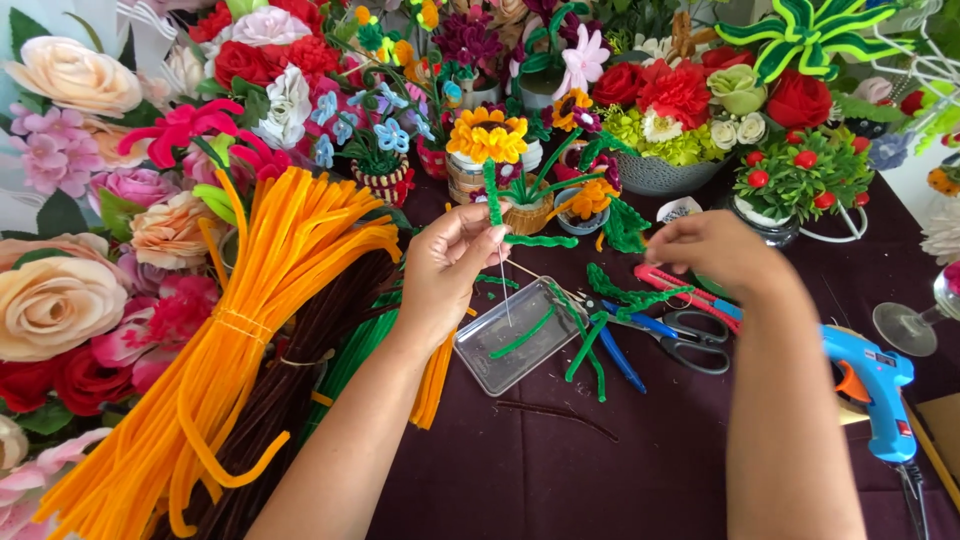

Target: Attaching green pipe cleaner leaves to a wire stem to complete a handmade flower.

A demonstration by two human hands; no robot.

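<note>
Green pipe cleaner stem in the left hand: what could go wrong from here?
1. The left hand pinches the green fuzzy pipe cleaner stem with a thin bare wire hanging loose; its end could prick a finger.
2. The right hand hovers just above the black-handled scissors; a blind reach may catch them.
3. The blue glue gun lies near the right forearm; an elbow sweep might knock it.

We are seeing fuzzy, matt orange pipe cleaners [250,330] lying on a dark, matt cloth covering the desk [600,470]. We are also noticing a clear, glossy plastic tray [500,350] and a smooth blue plastic glue gun [872,392].
</note>
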